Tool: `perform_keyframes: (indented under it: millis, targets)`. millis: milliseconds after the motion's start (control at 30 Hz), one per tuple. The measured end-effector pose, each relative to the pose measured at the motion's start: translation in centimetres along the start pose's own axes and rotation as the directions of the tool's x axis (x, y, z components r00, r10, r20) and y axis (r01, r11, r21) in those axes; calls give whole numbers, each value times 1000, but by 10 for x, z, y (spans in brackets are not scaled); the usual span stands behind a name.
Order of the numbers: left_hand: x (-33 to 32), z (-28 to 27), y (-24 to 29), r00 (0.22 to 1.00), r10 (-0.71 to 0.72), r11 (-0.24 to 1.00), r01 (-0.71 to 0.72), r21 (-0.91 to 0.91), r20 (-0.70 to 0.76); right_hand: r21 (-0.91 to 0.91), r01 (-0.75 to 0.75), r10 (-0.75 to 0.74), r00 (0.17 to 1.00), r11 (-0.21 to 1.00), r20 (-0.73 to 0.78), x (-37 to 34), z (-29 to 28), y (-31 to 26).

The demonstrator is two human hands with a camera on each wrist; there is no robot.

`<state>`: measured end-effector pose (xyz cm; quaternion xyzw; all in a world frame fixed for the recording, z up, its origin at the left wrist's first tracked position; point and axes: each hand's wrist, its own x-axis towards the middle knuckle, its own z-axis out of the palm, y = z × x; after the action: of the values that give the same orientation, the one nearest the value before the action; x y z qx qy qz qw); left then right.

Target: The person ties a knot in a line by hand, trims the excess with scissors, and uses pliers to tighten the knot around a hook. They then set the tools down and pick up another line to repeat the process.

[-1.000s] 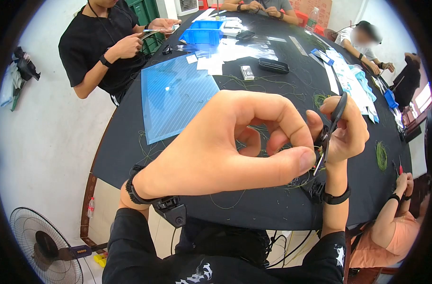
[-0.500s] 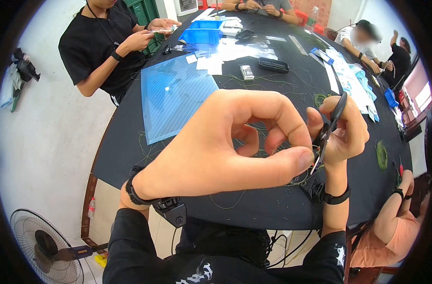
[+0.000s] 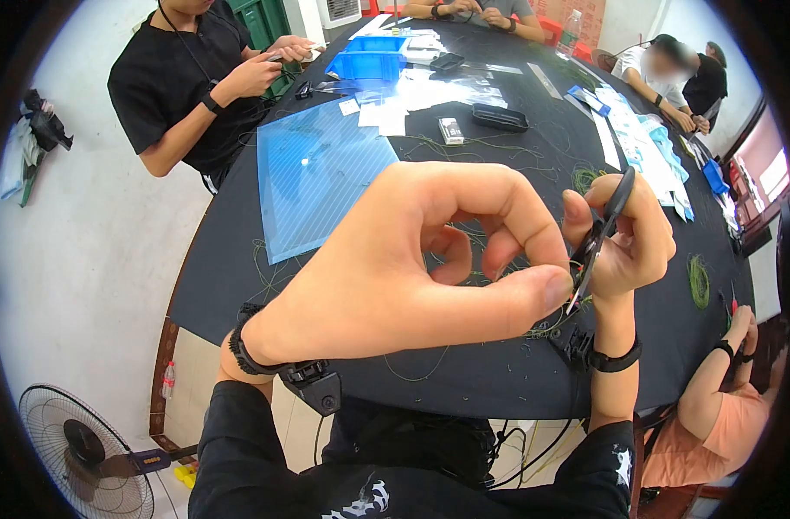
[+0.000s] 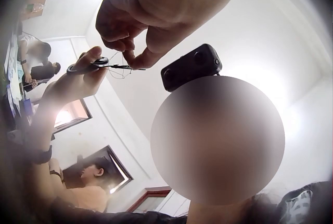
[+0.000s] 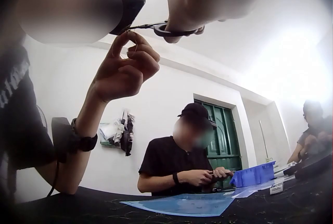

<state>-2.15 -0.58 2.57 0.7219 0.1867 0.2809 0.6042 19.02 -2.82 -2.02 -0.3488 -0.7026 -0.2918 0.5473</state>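
Note:
My left hand is raised over the table, thumb and index fingertip pinched together on a thin green cord. Loops of this cord stand out around the fingertips in the left wrist view. My right hand grips a pair of black-handled scissors, with fingers through the handle loops. The blades point at the left fingertips and lie right beside the cord there. In the right wrist view the scissors' tips come close to the left thumb and index finger.
Below the hands spreads a black-covered table with loose green cords. A blue plastic folder lies left, a blue bin behind it. A small white box and a black tray lie farther back. Other people sit around.
The scissors' blades have shifted slightly left at the left fingertips. Both hands stay almost in place. A person in black at the far right has moved.

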Motion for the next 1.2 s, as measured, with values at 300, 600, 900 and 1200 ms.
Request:
perform_keyframes:
  millis: [300, 600, 900, 1200]
  targets:
    - [1, 1, -3, 999, 33, 999, -33, 22, -10, -52, -10, 11, 1000, 999, 1, -2, -1, 0]
    - [1, 2, -6, 999, -24, 1000, 24, 15, -41, -165, 12, -6, 999, 986, 34, -3, -4, 2]
    - [0, 4, -4, 998, -59, 997, 58, -43, -37, 82, 54, -56, 998, 995, 21, 1, 4, 6]
    - [-1, 4, 1, 997, -68, 998, 68, -17, -39, -39, -13, 17, 995, 999, 102, 1, -4, -2]
